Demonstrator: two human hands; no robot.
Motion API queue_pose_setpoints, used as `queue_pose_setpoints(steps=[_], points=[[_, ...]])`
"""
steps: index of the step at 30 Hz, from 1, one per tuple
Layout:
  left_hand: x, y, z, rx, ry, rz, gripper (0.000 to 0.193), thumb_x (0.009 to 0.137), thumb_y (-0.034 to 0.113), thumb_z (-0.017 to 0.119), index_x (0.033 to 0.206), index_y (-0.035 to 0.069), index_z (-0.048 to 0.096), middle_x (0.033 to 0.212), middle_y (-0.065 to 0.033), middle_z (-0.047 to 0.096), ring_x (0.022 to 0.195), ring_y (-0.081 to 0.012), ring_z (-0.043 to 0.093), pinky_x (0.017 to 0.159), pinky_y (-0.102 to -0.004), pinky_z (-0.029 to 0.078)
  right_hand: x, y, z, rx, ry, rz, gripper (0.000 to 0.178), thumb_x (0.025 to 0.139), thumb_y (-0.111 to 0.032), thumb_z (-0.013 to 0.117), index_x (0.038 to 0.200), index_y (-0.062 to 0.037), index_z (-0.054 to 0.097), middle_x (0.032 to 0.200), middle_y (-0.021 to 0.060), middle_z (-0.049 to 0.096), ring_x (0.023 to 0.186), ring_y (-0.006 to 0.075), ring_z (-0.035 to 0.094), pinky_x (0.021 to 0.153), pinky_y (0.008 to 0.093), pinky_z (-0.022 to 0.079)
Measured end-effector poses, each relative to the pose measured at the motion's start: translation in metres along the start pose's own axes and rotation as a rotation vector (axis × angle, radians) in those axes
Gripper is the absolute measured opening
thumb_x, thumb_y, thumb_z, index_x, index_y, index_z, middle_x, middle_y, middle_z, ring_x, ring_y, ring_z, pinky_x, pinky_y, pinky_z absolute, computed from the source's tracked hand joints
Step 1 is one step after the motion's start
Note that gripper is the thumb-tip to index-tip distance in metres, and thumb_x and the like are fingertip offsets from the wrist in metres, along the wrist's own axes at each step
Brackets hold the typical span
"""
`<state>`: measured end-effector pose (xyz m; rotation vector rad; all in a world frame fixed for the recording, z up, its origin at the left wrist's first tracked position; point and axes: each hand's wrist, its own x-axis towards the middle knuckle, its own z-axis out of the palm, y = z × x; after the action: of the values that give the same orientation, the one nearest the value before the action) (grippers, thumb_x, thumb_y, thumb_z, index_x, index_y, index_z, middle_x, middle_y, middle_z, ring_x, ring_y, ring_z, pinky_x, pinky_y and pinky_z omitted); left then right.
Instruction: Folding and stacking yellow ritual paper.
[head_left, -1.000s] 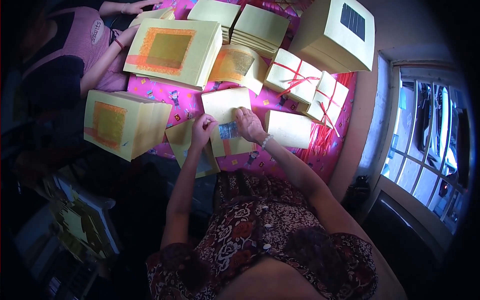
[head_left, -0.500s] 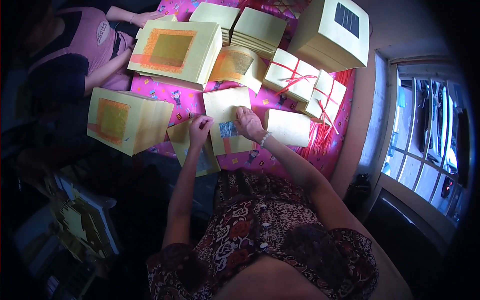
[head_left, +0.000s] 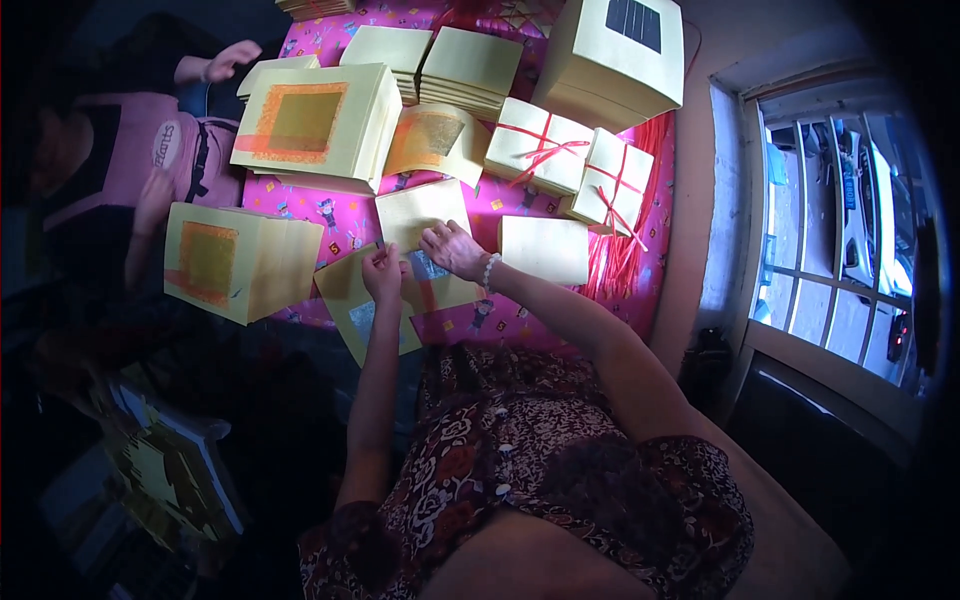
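Note:
On the table, right in front of me, lies a yellow paper sheet [head_left: 405, 212] with a silvery foil patch low on it. My right hand [head_left: 455, 248], a beaded bracelet at its wrist, rests over this sheet with bent fingers drawn together. Just left of it, my left hand [head_left: 385, 272] is closed in a pinch above the place where the sheets overlap. A tiny dark tip shows at its fingers, too small to name. Partly under my left hand is a second yellow sheet [head_left: 345, 290], tilted, with its own silvery patch.
Around the sheets stand a yellow paper stack [head_left: 270, 260], a big stack [head_left: 245, 110] with an orange-gold patch, a curved sheet [head_left: 395, 165], two red-tied bundles [head_left: 510, 160], a plain block [head_left: 545, 250] and red strings [head_left: 615, 275]. A co-worker's hand [head_left: 232, 62] is raised at far left.
My view has shifted slightly. My right hand's fingers have bent in and now sit closer to my left hand. More of the tilted sheet shows. The co-worker's hands have come off the big stack.

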<state>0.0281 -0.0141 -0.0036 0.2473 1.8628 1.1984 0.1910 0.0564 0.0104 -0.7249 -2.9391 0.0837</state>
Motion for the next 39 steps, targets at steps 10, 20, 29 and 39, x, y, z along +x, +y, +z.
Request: queue_pose_setpoints(steps=[10, 20, 29, 39], points=[[-0.001, 0.009, 0.01, -0.305, 0.073, 0.06, 0.026, 0.083, 0.009, 0.069, 0.103, 0.006, 0.053, 0.094, -0.0033, 0.059, 0.081, -0.0119, 0.056, 0.063, -0.0246, 0.048, -0.001, 0.0, -0.024, 0.22, 0.056, 0.195, 0.016, 0.084, -0.021, 0.057, 0.093, -0.0085, 0.054, 0.093, 0.0066, 0.051, 0.089, 0.0221, 0.056, 0.077, 0.0352, 0.044], [-0.119, 0.067, 0.011, -0.361, -0.344, 0.049, 0.041, 0.088, 0.005, 0.058, 0.128, 0.002, 0.05, 0.099, -0.0041, 0.063, 0.078, -0.0079, 0.056, 0.061, -0.0223, 0.043, -0.103, 0.013, -0.101, 1.331, 0.388, 0.931, 0.033, 0.093, -0.01, 0.053, 0.12, 0.001, 0.039, 0.103, 0.0177, 0.057, 0.088, 0.0223, 0.064, 0.068, 0.0321, 0.054], [-0.113, -0.008, 0.076, 0.267, -0.485, 0.316, 0.037, 0.084, 0.013, 0.067, 0.117, -0.001, 0.06, 0.1, -0.0084, 0.065, 0.085, -0.0131, 0.062, 0.07, -0.024, 0.051, -0.198, 0.029, -0.076, 1.062, 0.493, 1.152, 0.03, 0.086, -0.007, 0.061, 0.111, -0.0002, 0.046, 0.091, 0.0119, 0.063, 0.078, 0.0186, 0.063, 0.066, 0.032, 0.051], [-0.107, -0.029, 0.102, 0.421, -0.383, 0.497, 0.032, 0.081, 0.011, 0.069, 0.11, -0.001, 0.065, 0.092, -0.0102, 0.069, 0.084, -0.0139, 0.065, 0.076, -0.027, 0.051, -0.213, 0.042, -0.044, 0.96, 0.476, 1.182, 0.029, 0.085, -0.009, 0.061, 0.109, -0.0004, 0.048, 0.089, 0.0138, 0.064, 0.076, 0.0222, 0.064, 0.067, 0.036, 0.05]])
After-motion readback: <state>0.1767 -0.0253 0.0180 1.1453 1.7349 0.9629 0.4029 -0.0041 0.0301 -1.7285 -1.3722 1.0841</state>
